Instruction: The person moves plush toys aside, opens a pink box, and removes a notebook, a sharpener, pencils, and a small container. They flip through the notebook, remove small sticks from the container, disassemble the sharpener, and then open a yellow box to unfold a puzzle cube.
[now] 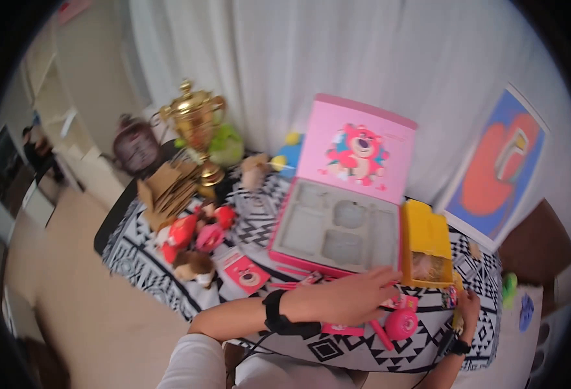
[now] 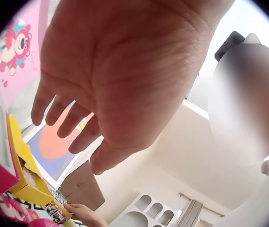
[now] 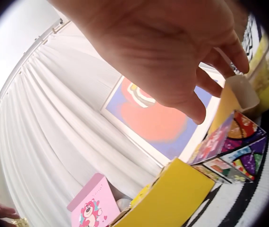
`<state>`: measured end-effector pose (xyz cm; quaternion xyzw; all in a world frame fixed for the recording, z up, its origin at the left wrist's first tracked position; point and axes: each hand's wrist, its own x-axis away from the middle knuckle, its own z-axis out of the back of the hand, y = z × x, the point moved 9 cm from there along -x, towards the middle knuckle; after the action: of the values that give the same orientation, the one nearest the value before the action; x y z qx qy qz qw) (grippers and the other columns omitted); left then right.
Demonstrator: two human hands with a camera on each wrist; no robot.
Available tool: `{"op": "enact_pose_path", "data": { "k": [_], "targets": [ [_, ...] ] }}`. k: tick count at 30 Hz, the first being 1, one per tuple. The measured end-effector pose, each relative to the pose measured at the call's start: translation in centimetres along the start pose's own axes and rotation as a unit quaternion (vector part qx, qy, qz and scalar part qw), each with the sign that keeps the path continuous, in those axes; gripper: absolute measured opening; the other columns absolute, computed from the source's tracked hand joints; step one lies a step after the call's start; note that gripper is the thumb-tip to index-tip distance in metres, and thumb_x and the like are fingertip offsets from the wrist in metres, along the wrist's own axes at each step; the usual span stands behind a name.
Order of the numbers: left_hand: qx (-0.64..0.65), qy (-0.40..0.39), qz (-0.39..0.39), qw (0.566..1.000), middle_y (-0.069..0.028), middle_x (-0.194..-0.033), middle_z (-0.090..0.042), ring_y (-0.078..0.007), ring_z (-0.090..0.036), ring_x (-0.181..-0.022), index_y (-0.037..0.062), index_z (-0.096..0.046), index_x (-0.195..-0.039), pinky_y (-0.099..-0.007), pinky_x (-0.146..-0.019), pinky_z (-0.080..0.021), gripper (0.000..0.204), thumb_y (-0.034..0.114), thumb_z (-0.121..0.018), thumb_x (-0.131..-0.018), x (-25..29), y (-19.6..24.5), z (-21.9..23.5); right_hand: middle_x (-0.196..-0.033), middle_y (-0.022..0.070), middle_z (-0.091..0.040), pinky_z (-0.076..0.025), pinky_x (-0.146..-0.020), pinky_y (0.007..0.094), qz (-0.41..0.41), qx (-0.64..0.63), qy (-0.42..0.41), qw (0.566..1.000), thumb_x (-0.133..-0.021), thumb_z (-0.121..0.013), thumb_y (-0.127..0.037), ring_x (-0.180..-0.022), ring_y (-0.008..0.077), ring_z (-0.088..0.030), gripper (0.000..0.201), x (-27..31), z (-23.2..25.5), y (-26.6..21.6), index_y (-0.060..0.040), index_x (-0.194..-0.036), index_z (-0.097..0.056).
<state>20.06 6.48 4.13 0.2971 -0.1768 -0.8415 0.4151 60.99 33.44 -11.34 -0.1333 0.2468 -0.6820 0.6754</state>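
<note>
your left hand (image 1: 347, 298) hangs, fingers loosely spread, by the open pink box's (image 1: 301, 262) front right corner, your right hand (image 1: 470, 311), fingers apart, by the small colourful box (image 3: 233, 151), contact unclear.

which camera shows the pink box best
The head view: the pink box shows almost whole, open lid and grey tray included. The left wrist view catches only parts of lid and box at its left edge; the right wrist view, just part of the lid at the bottom.
</note>
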Motion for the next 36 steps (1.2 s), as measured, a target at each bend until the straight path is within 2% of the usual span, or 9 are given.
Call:
{"op": "enact_pose_path", "data": {
  "k": [2,5,9,12,14,17,29,32,36],
  "targets": [
    [0.102,0.007,0.002,0.995,-0.0219,-0.14,-0.042,-0.038,-0.04,-0.133,-0.0029,-0.05,-0.128,-0.0439,-0.108,-0.037,0.045,0.019,-0.063,-0.091,3.4,1.3,0.3,-0.126,0.0256,-0.057,-0.043,-0.098,0.0382,0.009,0.019,0.013,1.0,-0.091,-0.062,-0.03,-0.118,0.0353,-0.055,0.051,2.3,2.9,-4.4,0.0064,-0.127,-0.056],
    [0.264,-0.049,0.055,0.962,-0.0181,-0.139,-0.046,-0.0348,-0.044,-0.13,-0.0013,-0.047,-0.135,-0.0426,-0.107,-0.038,0.049,0.02,-0.063,-0.093,10.0,1.9,-0.2,-0.125,0.0172,-0.059,-0.045,-0.095,0.0349,0.113,-0.127,-0.041,0.985,-0.095,-0.061,-0.021,-0.113,0.026,-0.057,0.044,7.3,4.4,-11.9,0.003,-0.131,-0.052],
    [0.353,-0.003,0.095,0.931,-0.0149,-0.14,-0.049,-0.0295,-0.05,-0.126,0.0008,-0.048,-0.137,-0.0401,-0.104,-0.042,0.05,0.017,-0.065,-0.093,17.2,1.6,-2.1,-0.122,0.0138,-0.058,-0.041,-0.098,0.0356,0.261,-0.159,-0.239,0.922,-0.071,-0.069,-0.003,-0.114,0.027,-0.055,0.058,17.4,1.3,-21.8,0.0002,-0.127,-0.054],
    [0.41,0.104,0.268,0.866,-0.0115,-0.128,-0.059,-0.0213,-0.059,-0.113,-0.0014,-0.057,-0.126,-0.0335,-0.094,-0.049,0.038,0.017,-0.065,-0.093,21.5,-0.8,-3.7,-0.134,0.0155,-0.048,-0.038,-0.105,0.0388,0.317,-0.063,-0.257,0.911,-0.067,-0.074,-0.005,-0.125,0.0312,-0.047,0.067,21.7,-1.6,-23.7,-0.0022,-0.13,-0.051],
    [0.397,0.296,0.454,0.741,-0.0068,-0.101,-0.069,-0.0107,-0.065,-0.084,-0.0023,-0.065,-0.107,-0.0243,-0.074,-0.053,0.023,0.017,-0.064,-0.094,26.9,-4.7,-4.6,-0.137,0.0167,-0.044,-0.037,-0.106,0.0397,0.322,-0.011,-0.239,0.916,-0.064,-0.077,-0.005,-0.127,0.0339,-0.044,0.072,22.7,-3.1,-23.9,-0.0034,-0.131,-0.051],
    [0.306,0.458,0.515,0.657,-0.0018,-0.077,-0.066,-0.0062,-0.058,-0.062,-0.0008,-0.064,-0.09,-0.0211,-0.057,-0.048,0.019,0.018,-0.063,-0.095,30.9,-6.2,-3.6,-0.139,0.0191,-0.039,-0.036,-0.107,0.0418,0.33,0.046,-0.199,0.922,-0.058,-0.081,-0.007,-0.129,0.0388,-0.04,0.078,23.1,-4.0,-23.5,-0.0058,-0.13,-0.051],
    [-0.016,0.541,0.511,0.668,0.0,-0.058,-0.045,-0.0064,-0.041,-0.051,0.0026,-0.047,-0.07,-0.0255,-0.047,-0.032,0.029,0.01,-0.069,-0.088,29.9,-4.7,-2.6,-0.125,0.0199,-0.047,-0.037,-0.1,0.0455,0.268,0.04,-0.038,0.962,-0.066,-0.082,-0.017,-0.114,0.0391,-0.046,0.07,19.7,-3.4,-21.6,-0.0054,-0.129,-0.052],
    [0.04,0.422,0.392,0.817,-0.0015,-0.067,-0.051,-0.0073,-0.044,-0.054,0.0024,-0.053,-0.075,-0.0228,-0.05,-0.034,0.022,0.004,-0.074,-0.081,24.1,-3.3,-2.8,-0.128,0.0199,-0.047,-0.037,-0.1,0.0464,0.254,0.067,-0.056,0.963,-0.067,-0.083,-0.02,-0.116,0.0393,-0.045,0.071,19.3,-3.3,-21.5,-0.0056,-0.13,-0.052],
    [0.108,0.309,0.325,0.887,-0.0034,-0.078,-0.057,-0.0112,-0.051,-0.057,0.0035,-0.062,-0.086,-0.0242,-0.05,-0.04,0.017,0.003,-0.076,-0.077,18.8,-3.0,-2.2,-0.136,0.0192,-0.043,-0.035,-0.104,0.0473,0.257,0.127,-0.087,0.954,-0.068,-0.084,-0.027,-0.125,0.0401,-0.042,0.078,19.2,-3.1,-22.2,-0.0059,-0.135,-0.048]
  ]
}}
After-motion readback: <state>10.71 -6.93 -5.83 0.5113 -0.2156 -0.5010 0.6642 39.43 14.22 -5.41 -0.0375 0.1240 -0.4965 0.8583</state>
